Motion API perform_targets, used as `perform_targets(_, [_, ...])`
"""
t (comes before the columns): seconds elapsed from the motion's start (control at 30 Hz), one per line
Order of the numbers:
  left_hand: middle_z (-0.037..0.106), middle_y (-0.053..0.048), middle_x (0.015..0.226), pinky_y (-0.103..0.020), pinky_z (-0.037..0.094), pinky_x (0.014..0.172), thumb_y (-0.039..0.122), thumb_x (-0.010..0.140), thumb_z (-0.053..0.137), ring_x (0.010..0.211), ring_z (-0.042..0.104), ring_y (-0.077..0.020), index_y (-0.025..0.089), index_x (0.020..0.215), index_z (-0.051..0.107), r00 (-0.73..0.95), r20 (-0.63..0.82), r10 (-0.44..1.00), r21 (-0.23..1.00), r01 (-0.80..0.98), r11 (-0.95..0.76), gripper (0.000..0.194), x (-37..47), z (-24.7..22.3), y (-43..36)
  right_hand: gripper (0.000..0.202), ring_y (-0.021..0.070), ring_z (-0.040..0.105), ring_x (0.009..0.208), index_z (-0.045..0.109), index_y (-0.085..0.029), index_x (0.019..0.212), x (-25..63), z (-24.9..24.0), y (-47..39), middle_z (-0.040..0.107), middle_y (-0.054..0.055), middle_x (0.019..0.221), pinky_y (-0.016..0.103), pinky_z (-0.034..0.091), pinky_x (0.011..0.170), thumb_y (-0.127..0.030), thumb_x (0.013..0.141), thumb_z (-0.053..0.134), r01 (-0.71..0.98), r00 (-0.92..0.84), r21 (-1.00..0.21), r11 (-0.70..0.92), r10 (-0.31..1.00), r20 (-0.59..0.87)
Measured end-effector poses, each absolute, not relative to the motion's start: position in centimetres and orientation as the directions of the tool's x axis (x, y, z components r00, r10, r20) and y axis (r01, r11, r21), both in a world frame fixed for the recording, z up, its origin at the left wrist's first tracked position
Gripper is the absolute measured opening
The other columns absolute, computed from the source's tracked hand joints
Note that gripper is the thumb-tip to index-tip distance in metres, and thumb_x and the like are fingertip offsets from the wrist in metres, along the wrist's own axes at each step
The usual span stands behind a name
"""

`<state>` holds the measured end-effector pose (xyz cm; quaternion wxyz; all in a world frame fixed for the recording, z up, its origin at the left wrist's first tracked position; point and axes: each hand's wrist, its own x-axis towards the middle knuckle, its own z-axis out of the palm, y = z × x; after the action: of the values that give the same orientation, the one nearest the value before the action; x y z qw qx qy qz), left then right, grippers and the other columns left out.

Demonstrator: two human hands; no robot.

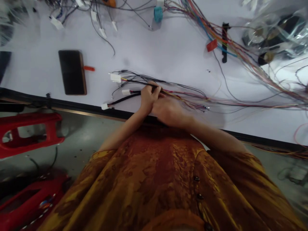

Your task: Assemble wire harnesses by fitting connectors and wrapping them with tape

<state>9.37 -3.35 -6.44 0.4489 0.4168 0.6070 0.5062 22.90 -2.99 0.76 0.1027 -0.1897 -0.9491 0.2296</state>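
My left hand (148, 98) is closed around a wire harness (124, 98) near the table's front edge, thumb and fingertips pinched on its dark branches. To the left of that hand, the branches end in a larger white connector (115, 78) and two smaller ones, a middle white connector (126, 92) and a lower white connector (104, 106). Pressed close on the right side is my right hand (171, 111), curled and smeared by motion. Its fingers are hidden, so what they grip cannot be told. Thin coloured wires (192, 103) run out to the right beyond both hands.
A dark phone (72, 72) lies at left beside a small red-orange piece (89, 68). Coloured wire bundles (247, 57) cross the right side, near a red tag (212, 45) and plastic bags (276, 30). A teal connector (158, 14) sits at the back. Red frames (31, 147) stand below the table's left.
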Motion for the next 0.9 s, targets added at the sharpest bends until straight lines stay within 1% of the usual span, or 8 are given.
perform_targets(0.1, [0.069,-0.002,0.073,-0.028,0.059,0.059,0.043,0.088,0.070,0.065,0.072,-0.0171,0.021,0.087,0.061,-0.178,-0.164,0.970,0.987,-0.029,0.161,0.024,8.9,-6.6,-3.2,0.047,0.0221,0.070,0.082,0.055,-0.028,0.067,23.6,0.6,-2.5,0.067,0.002,0.076,0.045,0.060,0.071,-0.042,0.104,0.029,0.312,-0.788,-0.636,0.705,0.567,0.242])
perform_targets(0.17, [0.071,-0.004,0.079,-0.031,0.061,0.063,0.044,0.087,0.072,0.069,0.073,-0.0180,0.020,0.093,0.064,-0.081,-0.164,0.983,0.986,-0.049,0.160,0.027,8.5,-6.3,-3.6,0.037,0.0270,0.067,0.091,0.055,-0.025,0.075,25.1,-0.4,1.2,0.064,0.007,0.082,0.054,0.060,0.083,-0.041,0.104,0.038,0.444,-0.651,-0.635,0.632,0.714,0.257])
perform_targets(0.27, [0.074,-0.006,0.085,-0.033,0.063,0.065,0.048,0.088,0.069,0.071,0.075,-0.0181,0.019,0.101,0.066,0.002,-0.161,0.987,0.982,-0.096,0.160,0.032,8.3,-5.6,-4.3,0.031,0.0263,0.060,0.102,0.052,-0.024,0.080,27.5,-2.1,7.3,0.059,0.008,0.083,0.051,0.054,0.093,-0.049,0.097,0.058,0.602,-0.414,-0.626,0.496,0.864,0.286])
perform_targets(0.37, [0.073,-0.004,0.072,-0.029,0.060,0.058,0.048,0.088,0.070,0.060,0.070,-0.0153,0.018,0.085,0.066,-0.061,-0.165,0.984,0.983,-0.096,0.159,0.030,8.7,-5.2,-4.6,0.025,0.0284,0.054,0.110,0.056,-0.024,0.088,28.0,-2.7,8.3,0.062,0.011,0.093,0.049,0.051,0.092,-0.045,0.093,0.067,0.618,-0.379,-0.625,0.477,0.877,0.294])
perform_targets(0.53, [0.062,0.002,0.051,-0.022,0.048,0.049,0.039,0.094,0.063,0.044,0.056,-0.0096,0.019,0.063,0.059,-0.187,-0.133,0.973,0.984,0.096,0.153,0.037,9.0,-4.0,-4.8,0.006,0.0211,0.058,0.087,0.060,-0.024,0.090,25.9,-2.4,1.5,0.064,0.005,0.091,0.039,0.052,0.079,-0.026,0.092,0.065,0.425,-0.609,-0.746,0.513,0.771,0.184])
perform_targets(0.67, [0.059,0.001,0.047,-0.024,0.045,0.050,0.039,0.098,0.057,0.043,0.054,-0.0105,0.019,0.058,0.057,-0.039,-0.187,0.982,0.903,0.386,0.187,0.045,7.3,-1.2,-7.0,0.010,0.0215,0.059,0.089,0.065,-0.023,0.089,25.3,-3.6,-1.0,0.066,0.005,0.090,0.040,0.051,0.082,-0.022,0.096,0.058,0.424,-0.586,-0.732,0.533,0.778,0.227])
perform_targets(0.8, [0.076,-0.008,0.089,-0.034,0.055,0.082,0.037,0.099,0.056,0.082,0.069,-0.0201,0.017,0.090,0.070,0.022,0.016,1.000,0.705,0.709,-0.027,0.026,5.7,0.7,-9.5,0.023,0.0225,0.059,0.089,0.071,-0.021,0.086,25.6,-4.2,-1.0,0.067,0.007,0.090,0.042,0.050,0.086,-0.029,0.100,0.054,0.420,-0.668,-0.645,0.638,0.699,0.256])
perform_targets(0.9, [0.068,-0.015,0.131,-0.047,0.043,0.111,0.029,0.100,0.053,0.124,0.060,-0.0286,0.015,0.124,0.065,0.052,0.133,0.990,0.570,0.813,-0.120,0.030,5.3,-0.9,-9.9,0.021,0.0214,0.061,0.090,0.071,-0.019,0.093,25.6,-3.8,-0.5,0.068,0.007,0.091,0.040,0.051,0.087,-0.028,0.100,0.053,0.421,-0.654,-0.669,0.612,0.716,0.244])
